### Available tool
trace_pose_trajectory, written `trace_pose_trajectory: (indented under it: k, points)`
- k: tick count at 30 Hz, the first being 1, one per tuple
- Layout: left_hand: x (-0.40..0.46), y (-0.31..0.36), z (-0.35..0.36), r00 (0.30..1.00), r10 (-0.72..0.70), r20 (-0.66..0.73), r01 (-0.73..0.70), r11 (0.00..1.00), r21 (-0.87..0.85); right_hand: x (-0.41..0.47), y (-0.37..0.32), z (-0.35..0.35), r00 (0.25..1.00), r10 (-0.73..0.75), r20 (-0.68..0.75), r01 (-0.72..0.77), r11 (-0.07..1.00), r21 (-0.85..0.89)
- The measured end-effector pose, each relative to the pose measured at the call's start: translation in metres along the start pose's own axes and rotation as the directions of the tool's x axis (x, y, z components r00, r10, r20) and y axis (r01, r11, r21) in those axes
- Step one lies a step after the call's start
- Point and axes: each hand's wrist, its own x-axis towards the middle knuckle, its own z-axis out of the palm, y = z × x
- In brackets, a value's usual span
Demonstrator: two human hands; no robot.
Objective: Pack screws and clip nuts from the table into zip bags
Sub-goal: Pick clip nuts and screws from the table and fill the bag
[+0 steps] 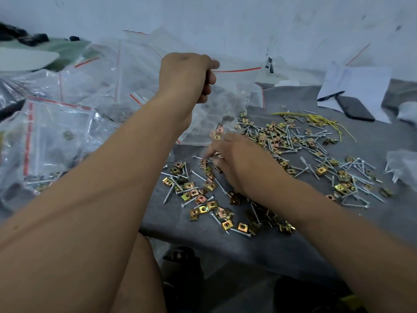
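At centre frame, the left hand (186,74) is raised above the counter (203,240), fingers curled round the top edge of a clear zip bag (228,98) beside its red seal line; the bag hangs down from the hand with its lower end near the counter, and a few clip nuts show inside near its bottom. At 5 o'clock from that hand, the right hand (239,161) reaches down among the loose parts, its fingertips (214,154) bent onto brass-coloured clip nuts (203,197) and silver screws (293,141); motion blur hides whether a piece is actually pinched. Clip nuts and screws lie scattered over the grey counter, from just below the right hand out toward 3 o'clock. At 9 o'clock, a heap of zip bags (56,132) lies on the counter, several already holding screws and nuts. At 2 o'clock lie thin yellow wires (322,119), and beyond them a dark phone (354,108) and a pen (330,96) rest on white paper (361,82). At 3 o'clock, at the frame edge, another clear bag (404,166) lies partly in view.
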Motion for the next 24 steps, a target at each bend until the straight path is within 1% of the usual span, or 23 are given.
trace_pose_trajectory:
  k: [3,5,7,10,14,15,16,17,18,19,20,21,22,23,24]
  points:
    - [-0.001,-0.001,0.001,1.000,0.001,0.015,-0.001,1.000,0.028,0.002,0.000,-0.006,0.995,0.100,0.012,-0.100,0.994,0.046]
    - [-0.003,-0.002,0.002,1.000,0.004,0.025,-0.005,0.998,0.057,0.002,0.000,-0.009,0.979,0.196,0.055,-0.200,0.977,0.070]
    - [-0.005,-0.002,0.003,0.999,0.013,0.040,-0.016,0.997,0.073,0.000,0.002,-0.012,0.964,0.249,0.088,-0.255,0.965,0.066]
    - [-0.007,-0.002,0.004,0.999,0.017,0.049,-0.021,0.996,0.088,-0.003,0.009,-0.015,0.961,0.250,0.119,-0.255,0.967,0.022]
    - [-0.009,-0.002,0.005,0.999,0.011,0.045,-0.015,0.995,0.095,-0.001,0.014,-0.021,0.959,0.248,0.138,-0.256,0.966,0.041]
    - [-0.009,-0.002,0.005,0.999,0.011,0.048,-0.016,0.995,0.096,0.000,0.017,-0.023,0.963,0.248,0.104,-0.255,0.965,0.060]
    - [-0.010,-0.002,0.005,0.999,0.011,0.052,-0.016,0.995,0.096,0.001,0.019,-0.027,0.959,0.276,0.061,-0.282,0.951,0.126]
    - [-0.010,-0.003,0.005,0.998,0.011,0.057,-0.017,0.995,0.094,0.003,0.021,-0.031,0.937,0.349,0.013,-0.339,0.899,0.276]
    - [-0.010,-0.003,0.006,0.998,0.012,0.064,-0.018,0.996,0.092,0.004,0.025,-0.036,0.889,0.458,0.001,-0.391,0.758,0.522]
    - [-0.011,-0.003,0.006,0.997,0.016,0.072,-0.022,0.995,0.093,0.006,0.029,-0.041,0.824,0.564,0.056,-0.393,0.496,0.775]
    - [-0.011,-0.003,0.006,0.997,0.023,0.079,-0.030,0.995,0.098,0.007,0.034,-0.047,0.768,0.621,0.154,-0.333,0.183,0.925]
    - [-0.011,-0.003,0.007,0.995,0.035,0.088,-0.044,0.993,0.109,0.007,0.040,-0.054,0.737,0.631,0.243,-0.244,-0.088,0.966]
    - [-0.011,-0.003,0.007,0.994,0.052,0.100,-0.065,0.990,0.125,0.006,0.046,-0.061,0.719,0.628,0.299,-0.161,-0.269,0.950]
    - [-0.012,-0.004,0.008,0.991,0.074,0.113,-0.091,0.985,0.145,0.004,0.052,-0.069,0.699,0.634,0.331,-0.087,-0.384,0.919]
    - [-0.012,-0.004,0.009,0.987,0.098,0.126,-0.118,0.980,0.163,0.002,0.059,-0.075,0.684,0.643,0.345,-0.031,-0.446,0.894]
